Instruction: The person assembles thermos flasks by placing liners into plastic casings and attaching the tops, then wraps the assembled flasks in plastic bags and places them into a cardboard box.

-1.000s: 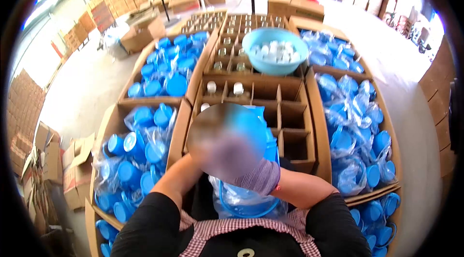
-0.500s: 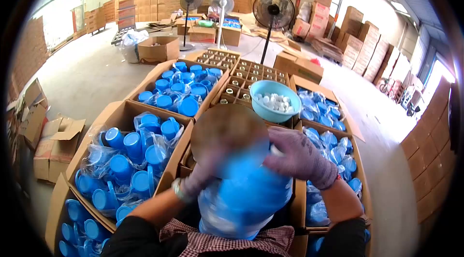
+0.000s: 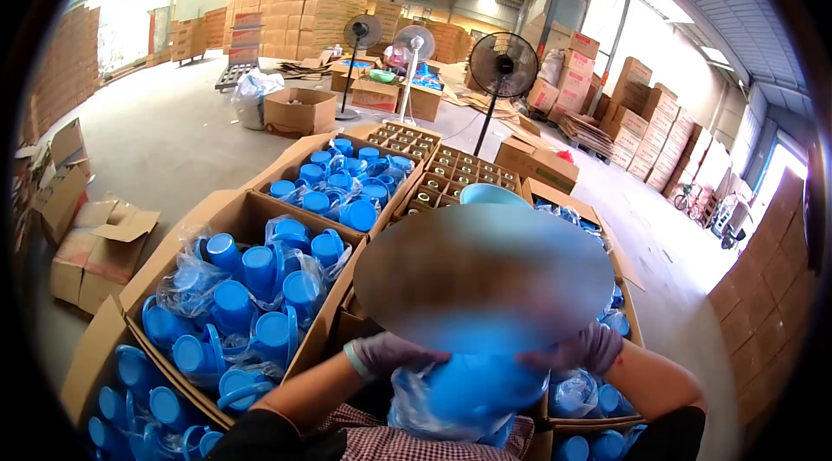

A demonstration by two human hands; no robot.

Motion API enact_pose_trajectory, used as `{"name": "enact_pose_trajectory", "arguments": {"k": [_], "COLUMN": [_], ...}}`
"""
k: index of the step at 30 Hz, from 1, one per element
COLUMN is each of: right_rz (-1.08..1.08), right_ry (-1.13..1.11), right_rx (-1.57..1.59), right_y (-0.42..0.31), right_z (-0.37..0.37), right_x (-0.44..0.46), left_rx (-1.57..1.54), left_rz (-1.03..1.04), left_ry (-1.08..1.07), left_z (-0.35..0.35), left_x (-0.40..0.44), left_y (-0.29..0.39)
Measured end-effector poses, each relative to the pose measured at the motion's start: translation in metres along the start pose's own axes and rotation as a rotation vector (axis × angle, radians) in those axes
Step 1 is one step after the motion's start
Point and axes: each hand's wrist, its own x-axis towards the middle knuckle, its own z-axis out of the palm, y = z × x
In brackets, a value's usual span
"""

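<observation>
My gloved left hand (image 3: 394,353) is at the left side of a blue plastic piece (image 3: 485,387), low in front of my body. My gloved right hand (image 3: 585,348) meets its right side. Clear plastic film (image 3: 412,400) lies around the lower left of the blue piece. A large blurred oval covers its top and most of my fingers, so my grip is hidden. Left of my hands, a cardboard box (image 3: 143,283) holds several blue lidded cups (image 3: 232,305) with handles, some wrapped in clear film.
Ahead stands a divided carton (image 3: 451,168) with glass-like tops in its cells. A light blue basin (image 3: 494,193) shows partly behind the blur. More blue pieces (image 3: 611,400) fill boxes at right. Fans, including a black one (image 3: 504,67), and stacked cartons (image 3: 295,19) stand farther off.
My view has tilted up slightly. My hands have lowered and spread to opposite sides of the blue piece. The blurred area has grown and now covers much of the basin.
</observation>
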Motion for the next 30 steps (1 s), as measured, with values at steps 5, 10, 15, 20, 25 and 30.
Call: {"name": "enact_pose_trajectory", "arguments": {"k": [5,10,15,20,25,30], "right_rz": [0.466,-0.293,0.262,0.323,-0.169,0.337], "right_ry": [-0.152,-0.251,-0.078,-0.219,-0.306,-0.156], "right_rx": [-0.288,-0.084,0.016,-0.411,-0.338,0.090], "right_y": [0.007,-0.074,0.006,-0.044,-0.059,0.036], "right_z": [-0.005,-0.039,0.004,-0.020,-0.036,0.010], "right_x": [0.005,0.052,0.015,0.039,0.080,0.013], "left_rx": [0.553,0.123,0.293,0.312,0.113,0.377], "left_rz": [0.302,0.009,0.143,0.201,0.093,0.228], "left_ry": [0.370,-0.156,0.489,0.276,-0.044,0.629], "left_z": [0.120,0.036,0.051,0.074,0.017,0.052], "left_x": [-0.010,-0.039,-0.007,-0.040,-0.040,-0.005], "left_y": [-0.020,0.057,-0.007,0.007,0.051,-0.025]}}
